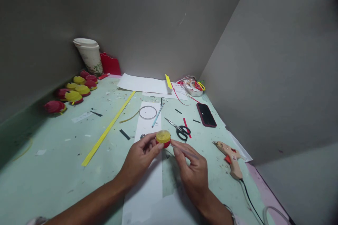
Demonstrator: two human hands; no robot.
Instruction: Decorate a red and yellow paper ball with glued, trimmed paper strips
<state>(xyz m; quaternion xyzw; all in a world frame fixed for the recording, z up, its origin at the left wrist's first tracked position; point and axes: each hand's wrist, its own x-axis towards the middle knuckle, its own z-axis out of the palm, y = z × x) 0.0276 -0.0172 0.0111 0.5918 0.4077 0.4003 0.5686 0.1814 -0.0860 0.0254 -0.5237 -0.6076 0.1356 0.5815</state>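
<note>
Near the middle of the view, my left hand (141,156) grips a small round yellow-and-red piece (163,137) by its left side, yellow part on top, red below. My right hand (191,168) is closed around a thin grey stick-like tool (187,152), whose tip meets the right edge of the round piece. Beneath the hands lies a long white paper strip (142,197). Black-handled scissors (181,130) rest just beyond my right hand, and a thin ring (148,112) lies on the paper farther back.
Several red and yellow pieces (74,96) stand at the left by a white cup (89,56). A yellow strip (108,130) lies left of centre. To the right are a phone (206,115) and a corded glue gun (231,158). Grey walls enclose the table (60,182).
</note>
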